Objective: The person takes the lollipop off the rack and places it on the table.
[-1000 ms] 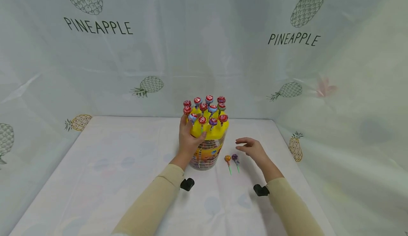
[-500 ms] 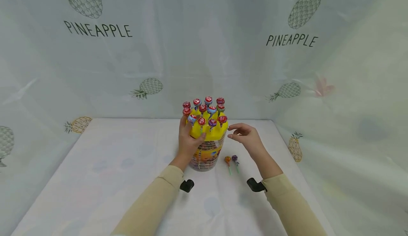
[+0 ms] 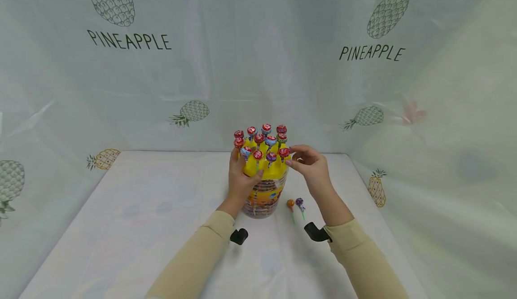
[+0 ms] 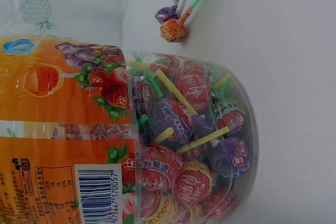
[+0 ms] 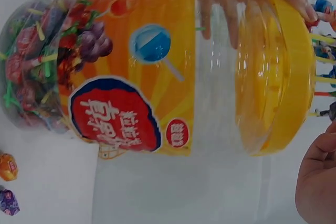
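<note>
Head view: the left hand grips the jar, which stands on the desk, by its yellow lid. The right hand has thumb and fingertips beside a red lollipop at the lid's near right; whether they pinch it, one cannot tell. Adjusting it seems the step in hand; the next move calls for light fingers.

Left wrist view: clear, smooth plastic shows crinkly-wrapped stored lollipops.

Right wrist view: a glossy label curves round the cylinder.

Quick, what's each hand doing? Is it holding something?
Left hand: holding the jar near its top.
Right hand: at a red lollipop; can't tell if it's pinching it.
</note>
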The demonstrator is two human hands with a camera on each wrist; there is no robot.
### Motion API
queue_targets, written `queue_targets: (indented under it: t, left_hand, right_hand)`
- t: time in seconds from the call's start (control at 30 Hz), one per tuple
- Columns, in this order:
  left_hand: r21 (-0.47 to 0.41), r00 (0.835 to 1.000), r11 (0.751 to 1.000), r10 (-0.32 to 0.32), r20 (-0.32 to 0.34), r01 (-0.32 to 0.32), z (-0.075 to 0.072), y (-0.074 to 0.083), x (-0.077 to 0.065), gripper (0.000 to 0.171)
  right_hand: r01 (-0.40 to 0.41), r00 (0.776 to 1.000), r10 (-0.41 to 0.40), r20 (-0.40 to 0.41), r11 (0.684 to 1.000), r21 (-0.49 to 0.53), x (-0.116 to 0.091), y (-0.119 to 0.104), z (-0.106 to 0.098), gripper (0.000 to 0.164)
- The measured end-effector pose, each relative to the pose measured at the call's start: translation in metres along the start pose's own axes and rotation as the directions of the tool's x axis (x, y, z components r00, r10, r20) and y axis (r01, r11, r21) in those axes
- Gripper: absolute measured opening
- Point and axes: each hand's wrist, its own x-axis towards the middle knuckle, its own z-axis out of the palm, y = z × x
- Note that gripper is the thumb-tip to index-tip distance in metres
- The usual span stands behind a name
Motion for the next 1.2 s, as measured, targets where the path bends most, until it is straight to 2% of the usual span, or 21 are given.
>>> queue_targets:
  t: [0.4, 0.63, 0.9, 1.07, 1.2]
  left_hand:
    - [0.015, 0.999, 1.000, -0.026, 0.021, 0.026, 0.000, -0.001, 0.000, 0.066]
    - [0.016, 0.999, 0.999, -0.035, 0.023, 0.034, 0.000, 0.000, 0.000, 0.068]
    - [0.010, 1.000, 1.000, -0.020, 0.012, 0.020, 0.001, -0.002, 0.000, 0.071]
    - [0.018, 1.000, 1.000, -0.003, 0.005, 0.003, 0.001, -0.003, 0.000, 0.069]
    - [0.021, 1.000, 1.000, -0.007, 0.010, 0.006, 0.001, -0.003, 0.000, 0.068]
  right_hand:
    - [0.022, 1.000, -0.022, -0.008, 0.998, 0.059, 0.002, -0.001, 0.016, 0.025]
    - [0.007, 0.999, -0.005, -0.039, 0.999, 0.043, 0.001, -0.002, 0.019, 0.020]
    - [0.000, 0.996, 0.003, -0.090, 1.000, 0.026, 0.000, -0.009, 0.015, 0.027]
    - [0.063, 0.995, -0.059, -0.079, 0.996, 0.058, 0.001, -0.011, 0.006, 0.031]
    - [0.074, 0.996, -0.070, -0.056, 0.994, 0.077, 0.001, -0.007, -0.005, 0.029]
